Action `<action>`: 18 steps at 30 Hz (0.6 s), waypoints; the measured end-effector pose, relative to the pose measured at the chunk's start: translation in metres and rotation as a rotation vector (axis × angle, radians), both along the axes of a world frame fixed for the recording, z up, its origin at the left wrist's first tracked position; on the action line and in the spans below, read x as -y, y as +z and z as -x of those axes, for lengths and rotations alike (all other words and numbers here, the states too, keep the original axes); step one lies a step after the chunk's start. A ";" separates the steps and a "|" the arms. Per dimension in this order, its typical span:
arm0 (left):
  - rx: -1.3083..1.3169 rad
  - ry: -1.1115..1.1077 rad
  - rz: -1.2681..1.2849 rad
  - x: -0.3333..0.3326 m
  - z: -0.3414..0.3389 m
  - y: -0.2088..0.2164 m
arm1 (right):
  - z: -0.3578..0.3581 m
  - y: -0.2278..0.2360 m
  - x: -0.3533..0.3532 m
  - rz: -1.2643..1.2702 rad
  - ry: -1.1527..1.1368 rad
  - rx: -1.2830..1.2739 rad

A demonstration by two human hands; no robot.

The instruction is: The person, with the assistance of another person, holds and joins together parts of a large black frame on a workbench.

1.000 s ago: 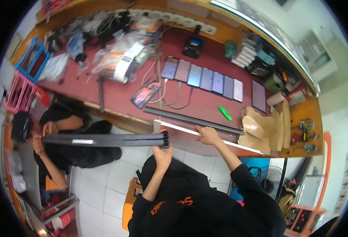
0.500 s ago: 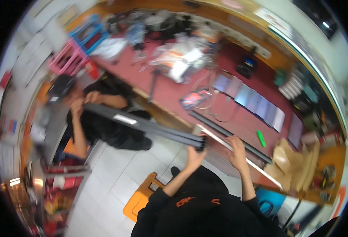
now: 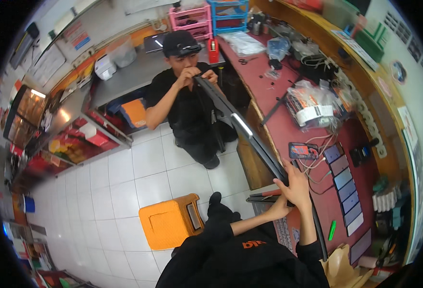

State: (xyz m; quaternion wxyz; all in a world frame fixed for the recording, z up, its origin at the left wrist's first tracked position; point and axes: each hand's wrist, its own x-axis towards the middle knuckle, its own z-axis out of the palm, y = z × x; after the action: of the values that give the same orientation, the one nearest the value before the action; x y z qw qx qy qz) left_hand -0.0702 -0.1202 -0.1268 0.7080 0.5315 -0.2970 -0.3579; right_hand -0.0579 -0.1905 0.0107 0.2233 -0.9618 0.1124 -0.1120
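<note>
A long black bar (image 3: 257, 143) with a pale label slants from a co-worker's hands (image 3: 199, 77) at the far end down to mine. My right hand (image 3: 298, 186) grips its near end, thumb on one side and fingers on the other. Just below, my left hand (image 3: 279, 207) is closed round the dark near end, partly hidden behind my right hand and wrist. Beside my right forearm, a thin black strip (image 3: 318, 225) lies along the edge of the red-topped workbench (image 3: 250, 72).
On the bench are a row of phones (image 3: 347, 194), a green marker-like item (image 3: 332, 230), a plastic-wrapped bundle (image 3: 312, 108) and brown paper (image 3: 343, 269). A yellow-orange stool (image 3: 166, 224) stands on the tiled floor (image 3: 110, 192). The co-worker crouches by the bench's far end.
My view has turned left. My right hand has moved from the bench edge onto the bar's near end, joining my left hand. The co-worker still holds the far end.
</note>
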 end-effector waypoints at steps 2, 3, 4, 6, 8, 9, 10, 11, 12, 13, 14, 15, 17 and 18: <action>0.101 -0.023 0.067 0.002 0.002 -0.011 | -0.011 -0.009 -0.002 0.052 0.003 -0.223; 0.100 0.000 0.075 0.002 0.001 -0.011 | -0.014 -0.014 -0.002 0.063 0.023 -0.224; 0.058 -0.064 0.060 0.003 -0.001 -0.010 | -0.015 -0.019 -0.003 0.045 -0.013 -0.218; 0.015 -0.026 0.078 0.002 0.002 -0.006 | -0.014 -0.022 -0.005 0.037 -0.029 -0.163; 0.039 -0.049 0.049 -0.005 -0.005 0.012 | -0.014 -0.018 -0.008 0.033 -0.039 -0.187; 0.052 -0.060 0.035 -0.007 -0.007 0.014 | -0.015 -0.016 -0.010 0.024 -0.058 -0.206; 0.065 -0.071 0.021 -0.009 -0.008 0.018 | -0.016 -0.016 -0.010 0.031 -0.049 -0.208; 0.068 -0.030 0.035 -0.009 -0.007 0.020 | -0.017 -0.017 -0.009 0.016 -0.065 -0.225; 0.072 0.007 0.049 -0.009 -0.007 0.022 | -0.018 -0.017 -0.009 0.001 -0.084 -0.240; 0.071 0.012 0.054 -0.010 -0.006 0.023 | -0.018 -0.015 -0.010 0.007 -0.080 -0.241; 0.099 0.020 0.056 -0.011 -0.005 0.025 | -0.017 -0.012 -0.012 -0.002 -0.083 -0.228; 0.128 0.031 0.056 -0.013 -0.003 0.025 | -0.016 -0.010 -0.014 -0.012 -0.082 -0.215; 0.097 -0.011 0.062 -0.012 -0.004 0.023 | -0.013 -0.017 -0.013 -0.002 -0.066 -0.178; 0.068 -0.063 0.062 -0.012 -0.005 0.021 | -0.012 -0.019 -0.013 0.001 -0.059 -0.139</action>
State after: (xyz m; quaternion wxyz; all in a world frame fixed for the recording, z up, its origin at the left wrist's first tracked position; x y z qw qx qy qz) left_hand -0.0653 -0.1081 -0.1059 0.7020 0.5115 -0.3485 -0.3522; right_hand -0.0461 -0.1772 -0.0081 0.2110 -0.9636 0.1558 -0.0515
